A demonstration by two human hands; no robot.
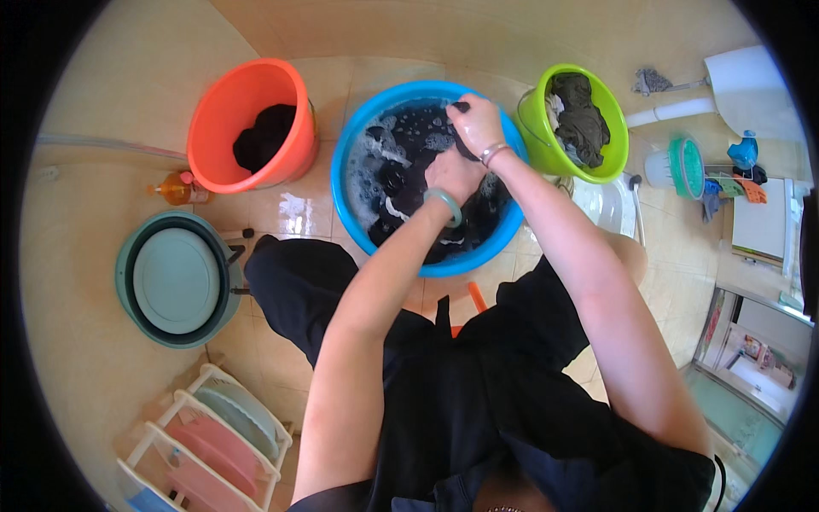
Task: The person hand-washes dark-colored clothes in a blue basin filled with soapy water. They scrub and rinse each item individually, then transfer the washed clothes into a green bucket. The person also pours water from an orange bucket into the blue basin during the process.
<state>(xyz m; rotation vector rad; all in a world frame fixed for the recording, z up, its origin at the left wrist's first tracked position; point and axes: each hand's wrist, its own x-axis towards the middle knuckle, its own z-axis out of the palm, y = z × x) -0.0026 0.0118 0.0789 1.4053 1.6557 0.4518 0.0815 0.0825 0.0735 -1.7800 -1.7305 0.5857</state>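
A blue basin (pixel 343 183) in front of me holds soapy water and dark wet clothes (pixel 401 175). Over its right half, my right hand (pixel 478 125) is closed on a dark garment (pixel 461 107), a bit of which pokes out of the fist. My left hand (pixel 456 177), below a pale green bangle, is closed on the same dark cloth, just nearer to me and lower. The two hands are close together, and the left fingers are partly hidden. White bits of cloth or foam show among the dark clothes.
An orange bucket (pixel 205 128) with dark cloth stands left of the basin; a green bucket (pixel 531 128) with grey-green clothes stands right. A teal folding basin (pixel 175 282), an amber bottle (pixel 177 189) and a rack of basins (pixel 209 444) line the left. A white basin (pixel 610 200) sits right.
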